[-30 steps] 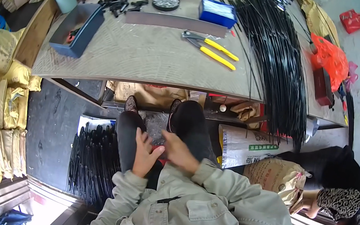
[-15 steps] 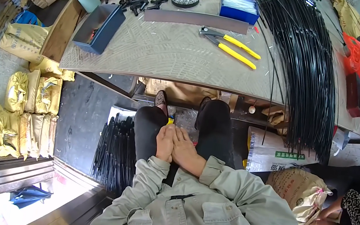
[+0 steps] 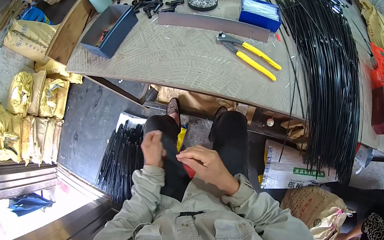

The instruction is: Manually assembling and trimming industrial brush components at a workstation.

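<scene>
My left hand (image 3: 153,149) is raised over my left thigh, its fingers smeared by motion; no object shows in it. Over my lap, my right hand (image 3: 207,166) points leftward with its fingers stretched out and nothing visible in them. A gap separates the two hands. Under the right hand a small red patch (image 3: 189,171) shows, too covered to name. On the table (image 3: 170,68) ahead lie yellow-handled cutting pliers (image 3: 251,56), jaws to the left. To their right a big bundle of long black rods or cables (image 3: 333,82) hangs over the table's front edge.
Along the table's back are a blue box of thin white sticks (image 3: 260,13), a dish of small shiny pieces (image 3: 202,1), black fittings (image 3: 151,1) and a flat strip (image 3: 213,25). An open bin (image 3: 110,32) stands left. Another person's arm (image 3: 349,238) is beside a sack (image 3: 312,206) at right.
My hands were laid together over my lap and have come apart. The left moved leftward and up; the right shifted slightly right. The table view moved slightly with my head.
</scene>
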`<action>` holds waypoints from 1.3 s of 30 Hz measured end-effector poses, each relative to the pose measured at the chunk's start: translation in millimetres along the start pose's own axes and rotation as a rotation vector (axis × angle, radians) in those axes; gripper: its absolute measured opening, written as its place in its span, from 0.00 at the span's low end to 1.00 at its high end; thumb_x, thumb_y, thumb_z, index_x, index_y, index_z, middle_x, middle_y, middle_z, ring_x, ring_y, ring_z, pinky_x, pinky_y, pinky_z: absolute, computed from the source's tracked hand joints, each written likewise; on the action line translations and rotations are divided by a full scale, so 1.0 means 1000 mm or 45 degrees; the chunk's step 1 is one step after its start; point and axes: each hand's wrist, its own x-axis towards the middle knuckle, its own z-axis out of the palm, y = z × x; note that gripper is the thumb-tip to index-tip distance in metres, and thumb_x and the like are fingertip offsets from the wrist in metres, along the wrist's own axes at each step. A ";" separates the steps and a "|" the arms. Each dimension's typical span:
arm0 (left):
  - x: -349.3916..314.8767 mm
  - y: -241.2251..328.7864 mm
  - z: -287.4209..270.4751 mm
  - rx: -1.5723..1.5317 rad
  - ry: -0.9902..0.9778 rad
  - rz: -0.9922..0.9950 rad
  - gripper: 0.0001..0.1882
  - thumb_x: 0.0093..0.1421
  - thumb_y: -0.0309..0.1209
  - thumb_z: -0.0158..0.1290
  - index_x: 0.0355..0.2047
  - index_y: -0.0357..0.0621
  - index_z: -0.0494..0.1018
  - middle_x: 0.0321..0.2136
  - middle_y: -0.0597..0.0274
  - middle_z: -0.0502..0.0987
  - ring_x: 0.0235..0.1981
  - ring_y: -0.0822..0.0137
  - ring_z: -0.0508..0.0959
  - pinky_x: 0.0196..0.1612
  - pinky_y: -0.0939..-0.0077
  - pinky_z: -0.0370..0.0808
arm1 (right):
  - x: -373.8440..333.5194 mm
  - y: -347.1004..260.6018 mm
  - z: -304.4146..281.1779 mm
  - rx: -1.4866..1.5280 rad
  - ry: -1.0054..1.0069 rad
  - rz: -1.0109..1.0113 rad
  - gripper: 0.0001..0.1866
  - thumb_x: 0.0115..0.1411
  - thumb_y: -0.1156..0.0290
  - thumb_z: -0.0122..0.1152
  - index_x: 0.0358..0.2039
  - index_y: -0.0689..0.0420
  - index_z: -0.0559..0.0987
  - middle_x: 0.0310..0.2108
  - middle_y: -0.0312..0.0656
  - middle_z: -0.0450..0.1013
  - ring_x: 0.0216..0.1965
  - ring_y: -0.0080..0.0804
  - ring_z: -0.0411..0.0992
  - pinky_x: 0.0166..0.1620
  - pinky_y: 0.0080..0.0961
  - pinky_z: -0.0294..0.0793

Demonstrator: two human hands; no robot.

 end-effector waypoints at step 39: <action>0.010 -0.032 -0.018 1.226 0.185 1.028 0.02 0.52 0.31 0.53 0.26 0.51 0.72 0.14 0.62 0.71 0.16 0.59 0.73 0.18 0.65 0.68 | 0.044 -0.049 -0.017 1.937 0.294 0.479 0.31 0.67 0.58 0.30 0.05 0.50 0.57 0.09 0.31 0.57 0.07 0.20 0.54 0.14 0.22 0.66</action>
